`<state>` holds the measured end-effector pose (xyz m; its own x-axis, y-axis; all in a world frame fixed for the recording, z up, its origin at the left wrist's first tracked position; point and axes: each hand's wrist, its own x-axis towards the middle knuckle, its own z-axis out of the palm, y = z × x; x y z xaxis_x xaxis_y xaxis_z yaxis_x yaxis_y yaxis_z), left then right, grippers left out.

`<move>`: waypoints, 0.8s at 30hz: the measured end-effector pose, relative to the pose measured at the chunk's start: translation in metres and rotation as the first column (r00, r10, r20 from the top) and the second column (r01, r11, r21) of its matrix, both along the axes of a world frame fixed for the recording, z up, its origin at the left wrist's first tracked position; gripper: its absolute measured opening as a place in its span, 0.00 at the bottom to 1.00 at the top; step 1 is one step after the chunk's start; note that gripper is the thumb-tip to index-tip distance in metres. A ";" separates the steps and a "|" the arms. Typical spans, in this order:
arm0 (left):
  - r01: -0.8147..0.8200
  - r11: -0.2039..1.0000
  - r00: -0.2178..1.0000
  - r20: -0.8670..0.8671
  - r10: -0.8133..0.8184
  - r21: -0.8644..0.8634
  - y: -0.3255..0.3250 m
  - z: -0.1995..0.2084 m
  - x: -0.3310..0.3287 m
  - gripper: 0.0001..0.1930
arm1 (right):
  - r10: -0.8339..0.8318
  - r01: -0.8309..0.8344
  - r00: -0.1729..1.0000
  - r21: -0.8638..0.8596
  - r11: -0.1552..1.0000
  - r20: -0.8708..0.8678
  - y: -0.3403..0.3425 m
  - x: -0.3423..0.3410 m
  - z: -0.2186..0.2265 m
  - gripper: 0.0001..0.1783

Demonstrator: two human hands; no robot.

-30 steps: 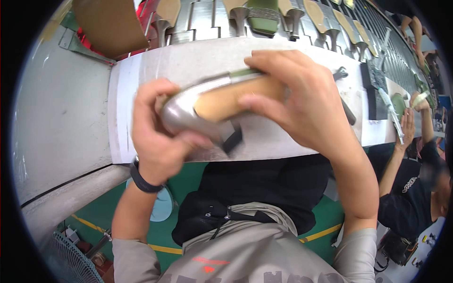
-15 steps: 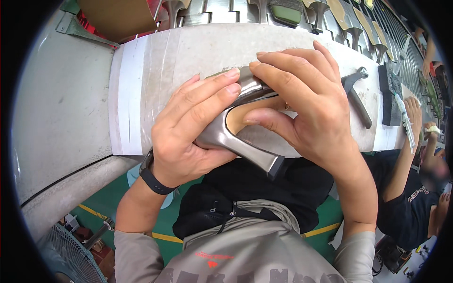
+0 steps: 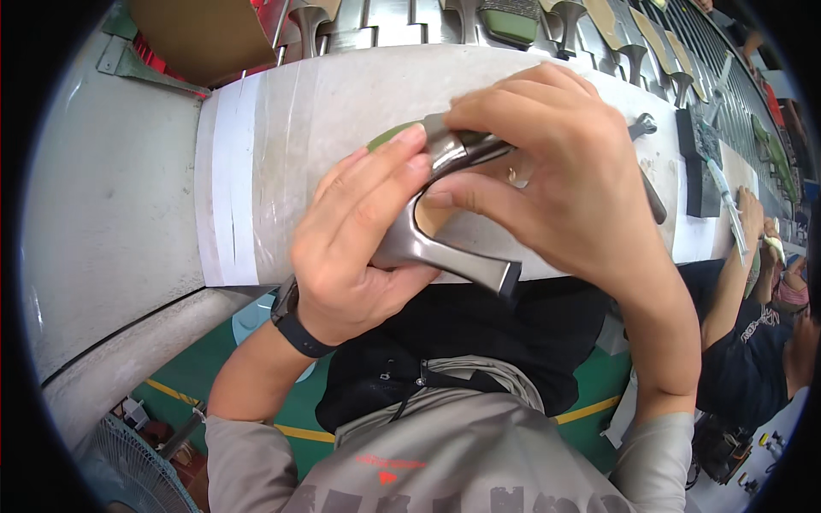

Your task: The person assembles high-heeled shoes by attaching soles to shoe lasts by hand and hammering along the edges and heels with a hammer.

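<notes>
Nearest, the left hand (image 3: 363,248) wraps its palm and fingers around a grey metal shoe last with a stem (image 3: 445,252), holding it just above the near edge of the pale workbench (image 3: 256,171). The right hand (image 3: 556,171) closes over the top of the same piece from the far side, thumb pressing into the curve where a tan insole patch (image 3: 430,218) shows and a green part (image 3: 389,134) peeks out beyond the left fingertips. The step in hand looks like pressing or seating a layer onto the last; the next move probably calls for firm, even thumb pressure along the edge without letting the piece twist. Farther right lies a dark metal tool (image 3: 650,184); beyond, a row of lasts on a rack (image 3: 513,21).
</notes>
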<state>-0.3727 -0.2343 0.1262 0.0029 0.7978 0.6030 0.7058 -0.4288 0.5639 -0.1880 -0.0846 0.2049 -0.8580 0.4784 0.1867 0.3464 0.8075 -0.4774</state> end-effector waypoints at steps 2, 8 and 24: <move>0.004 0.996 1.000 -0.007 -0.005 -0.089 0.006 0.015 0.009 0.43 | 0.089 -0.027 0.971 0.266 0.963 -0.221 0.007 0.015 -0.017 0.33; 0.007 0.963 0.990 -0.135 -0.045 -0.269 0.008 0.021 0.017 0.50 | 0.130 -0.036 0.961 0.357 0.933 -0.243 0.016 0.030 -0.040 0.40; 0.004 0.978 0.958 -0.280 -0.063 -0.206 0.011 0.017 0.019 0.44 | 0.224 -0.068 0.939 0.497 0.865 -0.261 0.022 0.036 -0.045 0.33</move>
<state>-0.3539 -0.2232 0.1430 0.1787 0.8989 0.4001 0.8361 -0.3531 0.4199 -0.1524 -0.0625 0.1599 -0.7757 0.1380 0.6159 0.1095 0.9904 -0.0840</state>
